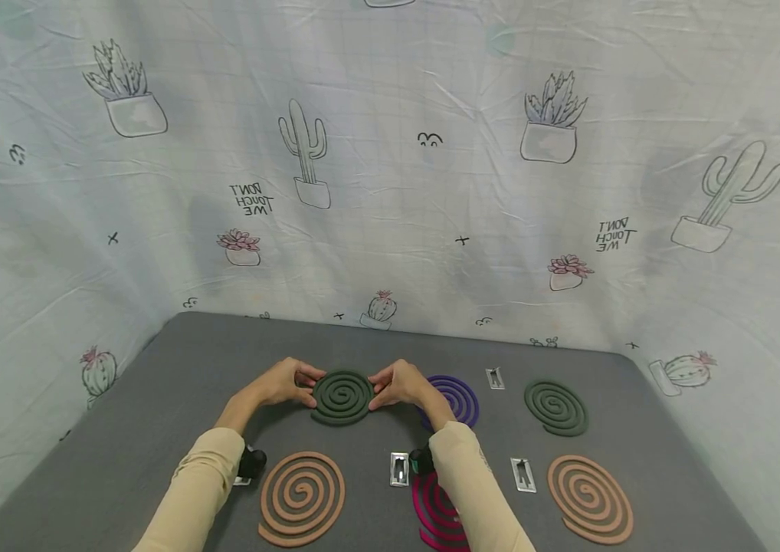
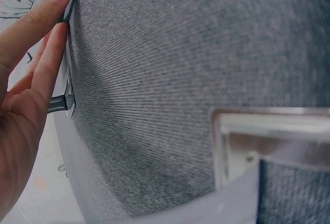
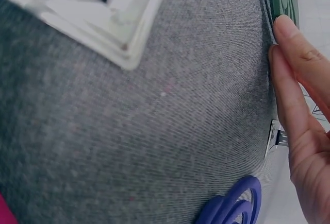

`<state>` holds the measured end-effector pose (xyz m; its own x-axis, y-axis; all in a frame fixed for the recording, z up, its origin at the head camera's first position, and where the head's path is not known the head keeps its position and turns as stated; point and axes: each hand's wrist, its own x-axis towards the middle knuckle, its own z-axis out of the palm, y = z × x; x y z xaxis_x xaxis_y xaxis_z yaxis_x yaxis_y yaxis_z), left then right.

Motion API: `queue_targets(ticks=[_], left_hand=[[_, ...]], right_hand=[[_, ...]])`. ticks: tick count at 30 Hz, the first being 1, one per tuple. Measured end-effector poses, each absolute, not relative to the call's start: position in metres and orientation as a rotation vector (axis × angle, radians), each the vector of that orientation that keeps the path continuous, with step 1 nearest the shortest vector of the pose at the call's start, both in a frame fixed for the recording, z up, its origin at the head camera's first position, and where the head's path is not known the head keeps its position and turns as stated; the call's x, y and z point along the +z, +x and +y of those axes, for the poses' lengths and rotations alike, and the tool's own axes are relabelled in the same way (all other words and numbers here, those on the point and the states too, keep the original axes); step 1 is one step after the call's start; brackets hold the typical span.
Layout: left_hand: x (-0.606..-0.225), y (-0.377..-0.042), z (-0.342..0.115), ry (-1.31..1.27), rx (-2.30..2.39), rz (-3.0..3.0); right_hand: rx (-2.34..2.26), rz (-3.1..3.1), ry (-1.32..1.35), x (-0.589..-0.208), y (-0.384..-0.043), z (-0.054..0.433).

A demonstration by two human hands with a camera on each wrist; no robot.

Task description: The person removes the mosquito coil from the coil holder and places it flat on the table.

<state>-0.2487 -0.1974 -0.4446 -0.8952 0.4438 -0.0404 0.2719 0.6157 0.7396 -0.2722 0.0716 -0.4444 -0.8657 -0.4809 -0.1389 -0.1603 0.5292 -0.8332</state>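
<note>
A dark green mosquito coil is at the middle of the grey table, between both hands. My left hand pinches its left edge with thumb and fingers, while my right hand pinches the opposite edge. In the right wrist view, the thumb lies on the rim of the green coil with a finger close under it. Only a sliver of the coil shows at the fingertips in the left wrist view. A purple coil lies partly behind my right wrist.
An orange coil and a magenta coil, partly covered by my right sleeve, lie nearer me. At right are another green coil and orange coil. Metal coil stands lie among them. A printed curtain surrounds the table.
</note>
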Motion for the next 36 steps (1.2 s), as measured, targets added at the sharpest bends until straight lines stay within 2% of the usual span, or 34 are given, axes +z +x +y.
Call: queue_targets(ticks=[29,36], left_hand=[[-0.445,-0.245,-0.193,0.496,1.088,2.7],[-0.442,-0.242,-0.195,0.631,1.009,2.731]], right_hand=[[-1.112,2.571,-0.592,-0.445,-0.27,0.065],[-1.043,2.646,-0.67,-0.442,-0.27,0.072]])
